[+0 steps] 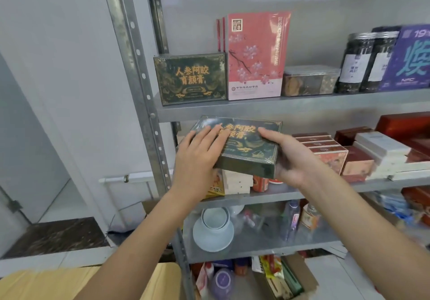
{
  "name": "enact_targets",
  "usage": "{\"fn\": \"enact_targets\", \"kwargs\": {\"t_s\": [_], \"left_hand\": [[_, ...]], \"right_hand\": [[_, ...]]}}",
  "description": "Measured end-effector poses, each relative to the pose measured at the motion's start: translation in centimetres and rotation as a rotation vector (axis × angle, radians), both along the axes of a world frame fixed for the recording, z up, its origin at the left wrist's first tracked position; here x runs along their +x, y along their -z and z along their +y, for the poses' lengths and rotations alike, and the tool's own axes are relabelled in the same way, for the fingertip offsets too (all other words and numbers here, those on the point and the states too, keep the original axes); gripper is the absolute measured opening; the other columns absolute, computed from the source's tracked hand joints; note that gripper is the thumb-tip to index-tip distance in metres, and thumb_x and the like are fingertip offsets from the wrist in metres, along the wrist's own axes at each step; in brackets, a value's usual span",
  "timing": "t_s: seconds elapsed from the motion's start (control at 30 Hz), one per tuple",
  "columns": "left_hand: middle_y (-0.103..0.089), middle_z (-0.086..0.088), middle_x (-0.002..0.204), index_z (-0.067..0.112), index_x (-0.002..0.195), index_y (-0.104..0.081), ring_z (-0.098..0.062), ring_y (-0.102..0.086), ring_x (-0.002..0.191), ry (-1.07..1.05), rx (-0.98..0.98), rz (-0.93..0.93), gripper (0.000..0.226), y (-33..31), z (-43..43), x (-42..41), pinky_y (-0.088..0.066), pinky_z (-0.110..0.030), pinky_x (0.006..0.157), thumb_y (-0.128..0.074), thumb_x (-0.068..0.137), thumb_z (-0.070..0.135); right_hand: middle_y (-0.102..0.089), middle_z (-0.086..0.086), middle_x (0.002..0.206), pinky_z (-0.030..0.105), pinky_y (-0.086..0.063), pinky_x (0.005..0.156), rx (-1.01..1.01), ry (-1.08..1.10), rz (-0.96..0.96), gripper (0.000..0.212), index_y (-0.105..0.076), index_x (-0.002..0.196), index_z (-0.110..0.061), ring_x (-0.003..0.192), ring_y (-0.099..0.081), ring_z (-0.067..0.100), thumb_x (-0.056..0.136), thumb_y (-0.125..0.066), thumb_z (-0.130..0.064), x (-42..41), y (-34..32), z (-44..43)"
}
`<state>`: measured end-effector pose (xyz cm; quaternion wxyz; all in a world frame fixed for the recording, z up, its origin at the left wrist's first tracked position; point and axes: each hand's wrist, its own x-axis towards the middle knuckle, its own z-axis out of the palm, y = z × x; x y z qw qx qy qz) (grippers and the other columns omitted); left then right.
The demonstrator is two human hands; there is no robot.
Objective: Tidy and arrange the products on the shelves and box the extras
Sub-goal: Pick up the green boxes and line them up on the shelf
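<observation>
A dark green box with gold lettering is held flat in front of the second shelf. My left hand lies on its top left with straight fingers. My right hand grips its right end, thumb on top and fingers underneath. A matching green box stands upright at the left end of the upper shelf, next to several tall pink boxes.
The upper shelf also carries a clear tub, two dark jars and a purple box. Red and white boxes fill the second shelf. Pale bowls and bottles sit lower. An open cardboard carton stands on the floor.
</observation>
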<state>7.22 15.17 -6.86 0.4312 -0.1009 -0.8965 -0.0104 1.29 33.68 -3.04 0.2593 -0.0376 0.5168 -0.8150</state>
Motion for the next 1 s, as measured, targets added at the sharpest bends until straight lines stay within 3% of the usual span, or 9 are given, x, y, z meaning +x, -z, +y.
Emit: {"fn": "enact_targets", "kwargs": {"t_s": [0.07, 0.17, 0.2, 0.3, 0.37, 0.5, 0.67, 0.8, 1.0], "left_hand": [[-0.067, -0.006, 0.126, 0.013, 0.129, -0.063, -0.027, -0.064, 0.116, 0.066, 0.160, 0.005, 0.064, 0.0, -0.3, 0.5, -0.052, -0.048, 0.096, -0.083, 0.070, -0.001], [-0.070, 0.031, 0.095, 0.045, 0.108, -0.063, 0.005, -0.065, 0.092, 0.230, 0.795, -0.112, 0.054, -0.3, 0.2, 1.6, -0.054, -0.015, 0.076, -0.082, 0.075, 0.007], [-0.068, 0.034, 0.085, 0.045, 0.097, -0.062, 0.007, -0.065, 0.083, 0.253, 0.980, -0.150, 0.047, -0.3, 0.8, 1.8, -0.052, -0.010, 0.069, -0.083, 0.074, 0.010], [-0.076, 0.010, 0.086, 0.021, 0.095, -0.067, -0.008, -0.072, 0.082, 0.443, 1.533, -0.217, 0.033, 0.6, 2.8, 1.6, -0.056, -0.020, 0.065, -0.083, 0.072, 0.004], [-0.077, -0.001, 0.091, 0.011, 0.100, -0.066, -0.018, -0.074, 0.085, 0.543, 1.748, -0.273, 0.032, 0.9, 4.2, 1.9, -0.056, -0.023, 0.065, -0.080, 0.074, -0.001], [-0.075, 0.004, 0.102, 0.018, 0.112, -0.064, -0.014, -0.071, 0.095, 0.533, 1.713, -0.276, 0.044, 0.8, 4.2, 2.6, -0.055, -0.024, 0.075, -0.083, 0.073, 0.009], [-0.068, 0.001, 0.117, 0.026, 0.136, -0.049, -0.020, -0.072, 0.096, 0.594, 1.851, -0.171, 0.084, -0.5, -0.1, 4.3, -0.060, -0.033, 0.070, -0.083, 0.060, 0.029], [-0.072, -0.007, 0.115, 0.014, 0.134, -0.056, -0.020, -0.072, 0.094, 0.626, 1.890, -0.306, 0.068, -0.1, -1.4, 4.8, -0.059, -0.030, 0.067, -0.075, 0.070, 0.024], [-0.073, -0.012, 0.112, 0.009, 0.128, -0.060, -0.022, -0.073, 0.093, 0.644, 2.025, -0.280, 0.059, 0.7, -1.4, 4.3, -0.060, -0.033, 0.067, -0.073, 0.072, 0.023]], "right_hand": [[-0.071, 0.020, 0.109, 0.047, -0.061, 0.074, -0.103, 0.000, 0.016, 0.041, -0.059, 0.119, -0.009, 0.094, -0.072, 0.033, 0.095, -0.054, -0.041, 0.2, 0.5, 0.4], [-0.067, 0.017, 0.121, 0.042, -0.056, 0.087, -0.093, 0.093, -0.009, 0.052, -0.052, 0.131, -0.007, 0.103, -0.068, 0.027, 0.097, -0.047, -0.046, 0.6, 2.7, 0.6], [-0.062, 0.015, 0.128, 0.041, -0.050, 0.095, -0.053, 0.129, -0.028, 0.053, -0.051, 0.133, -0.006, 0.109, -0.063, 0.025, 0.095, -0.052, -0.043, 0.9, 3.9, 0.2], [-0.057, 0.011, 0.134, 0.046, -0.035, 0.111, -0.060, 0.037, -0.082, 0.058, -0.055, 0.128, -0.011, 0.125, -0.052, 0.023, 0.082, -0.060, -0.045, 2.5, 7.5, -1.2], [-0.062, 0.013, 0.131, 0.049, -0.037, 0.110, -0.205, -0.027, -0.099, 0.053, -0.061, 0.126, -0.013, 0.125, -0.056, 0.026, 0.084, -0.056, -0.045, 3.4, 8.6, -2.2], [-0.065, 0.016, 0.125, 0.046, -0.051, 0.098, -0.396, 0.081, -0.110, 0.052, -0.060, 0.128, -0.007, 0.116, -0.063, 0.031, 0.084, -0.059, -0.034, 3.1, 8.5, -2.1], [-0.073, 0.011, 0.110, 0.043, -0.053, 0.092, -0.094, 0.257, 0.137, 0.052, -0.065, 0.118, -0.004, 0.102, -0.069, 0.024, 0.078, -0.061, -0.037, 2.2, 7.0, 0.2], [-0.076, 0.005, 0.092, 0.025, -0.059, 0.064, 0.021, 0.242, 0.288, 0.037, -0.075, 0.094, -0.011, 0.076, -0.072, 0.013, 0.074, -0.068, -0.041, 2.1, 5.2, 1.2], [-0.073, 0.012, 0.110, 0.035, -0.060, 0.068, -0.037, -0.012, 0.294, 0.053, -0.062, 0.117, -0.006, 0.096, -0.072, 0.026, 0.069, -0.080, -0.018, 2.7, 4.6, 1.2]]}}
